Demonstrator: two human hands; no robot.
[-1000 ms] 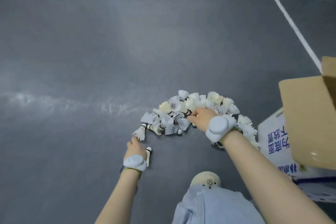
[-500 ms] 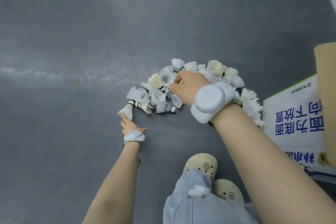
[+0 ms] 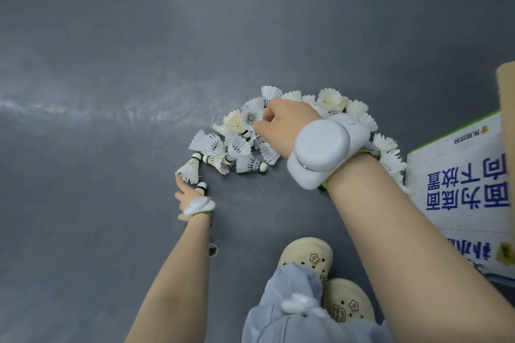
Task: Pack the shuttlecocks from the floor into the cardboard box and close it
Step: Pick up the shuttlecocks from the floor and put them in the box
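Observation:
A heap of white feather shuttlecocks (image 3: 237, 147) lies on the grey floor in front of me. My right hand (image 3: 281, 122) reaches into the top of the heap and pinches one shuttlecock (image 3: 250, 117) with curled fingers. My left hand (image 3: 191, 198) is low at the heap's left end. Its forefinger touches the feathers of an outlying shuttlecock (image 3: 189, 170), and the cork of another shuttlecock (image 3: 201, 187) sticks out of its grip. The cardboard box (image 3: 459, 189) stands at the right, white with blue print, with one brown flap (image 3: 505, 120) raised.
My two beige clogs (image 3: 306, 255) and a light blue trouser leg (image 3: 289, 301) are at the bottom centre, close to the box. Both wrists carry white bands. Grey court floor stretches to the left and ahead.
The view has dipped lower and closer to the heap. My right hand moved from the heap's near side to its top. My left hand slid forward to the outlying shuttlecock.

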